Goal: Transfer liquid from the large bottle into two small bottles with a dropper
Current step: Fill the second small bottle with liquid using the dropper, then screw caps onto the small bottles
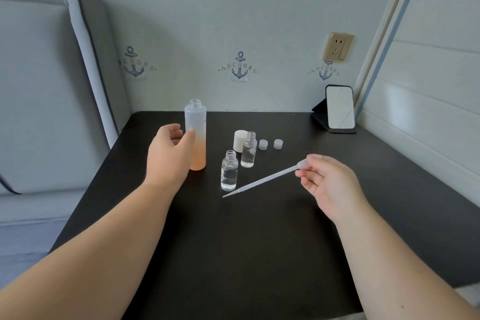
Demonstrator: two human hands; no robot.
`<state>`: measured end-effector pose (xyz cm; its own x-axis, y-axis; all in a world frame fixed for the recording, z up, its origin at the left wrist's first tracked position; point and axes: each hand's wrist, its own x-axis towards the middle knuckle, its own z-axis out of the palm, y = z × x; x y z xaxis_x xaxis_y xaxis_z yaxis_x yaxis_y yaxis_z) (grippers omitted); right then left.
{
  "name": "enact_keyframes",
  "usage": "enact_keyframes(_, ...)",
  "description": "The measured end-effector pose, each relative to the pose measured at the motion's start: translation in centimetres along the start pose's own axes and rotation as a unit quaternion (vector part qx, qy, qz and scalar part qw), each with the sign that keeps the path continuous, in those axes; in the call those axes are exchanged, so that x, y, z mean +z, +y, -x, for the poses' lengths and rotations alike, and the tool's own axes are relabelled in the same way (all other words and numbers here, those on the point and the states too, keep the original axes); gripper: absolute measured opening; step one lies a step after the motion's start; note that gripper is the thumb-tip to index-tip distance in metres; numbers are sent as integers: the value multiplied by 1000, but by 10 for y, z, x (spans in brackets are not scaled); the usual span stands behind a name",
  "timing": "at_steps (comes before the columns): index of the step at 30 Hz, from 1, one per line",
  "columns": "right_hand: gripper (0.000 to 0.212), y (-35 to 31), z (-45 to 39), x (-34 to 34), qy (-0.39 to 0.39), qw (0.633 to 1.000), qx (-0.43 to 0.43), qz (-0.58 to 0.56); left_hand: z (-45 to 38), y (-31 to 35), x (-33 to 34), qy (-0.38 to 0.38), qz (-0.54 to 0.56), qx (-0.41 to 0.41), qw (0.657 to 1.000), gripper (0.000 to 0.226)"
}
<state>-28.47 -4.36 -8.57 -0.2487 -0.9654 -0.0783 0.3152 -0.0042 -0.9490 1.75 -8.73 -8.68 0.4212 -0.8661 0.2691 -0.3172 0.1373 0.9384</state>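
Observation:
The large frosted bottle [196, 135], white above and orange below, stands uncapped on the black table [233, 241]. My left hand [168, 153] curls beside it, thumb tip touching its side. Two small clear bottles stand open to its right: the nearer one [229, 171] and the farther one [248, 150], both holding clear liquid. My right hand [330, 184] pinches the bulb of a clear plastic dropper [262, 180], whose tip points down-left toward the table near the nearer small bottle.
A white cap [239, 140] stands behind the small bottles, with two small clear caps [263, 144] [278, 143] to its right. A small mirror on a black stand [339, 109] sits at the back right corner. A grey padded headboard [52, 73] borders the table's left.

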Motion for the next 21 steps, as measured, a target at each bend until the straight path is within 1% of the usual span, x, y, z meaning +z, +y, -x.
enact_keyframes(3,6,1,7,0,-6,999,29,43,5,7,-5,17,-13,4,1000,47)
enact_keyframes(8,25,2,14,-3,-7,995,54,87,15,21,-16,74,-27,66,995,29)
enact_keyframes(11,29,0,14,-7,-37,990,59,124,22,30,-17,75,-28,89,993,21)
enact_keyframes(14,20,-1,12,-12,-69,968,53,236,29,36,-15,23,-31,99,994,18)
enact_keyframes(16,13,-3,11,-16,-88,937,32,338,33,39,-11,-32,-49,108,992,17)
enact_keyframes(18,12,-4,9,-18,-109,903,-1,415,34,40,-7,-82,-69,112,988,19)
enact_keyframes(21,13,-6,7,-18,-124,845,-51,517,31,38,-2,-158,-95,97,978,27)
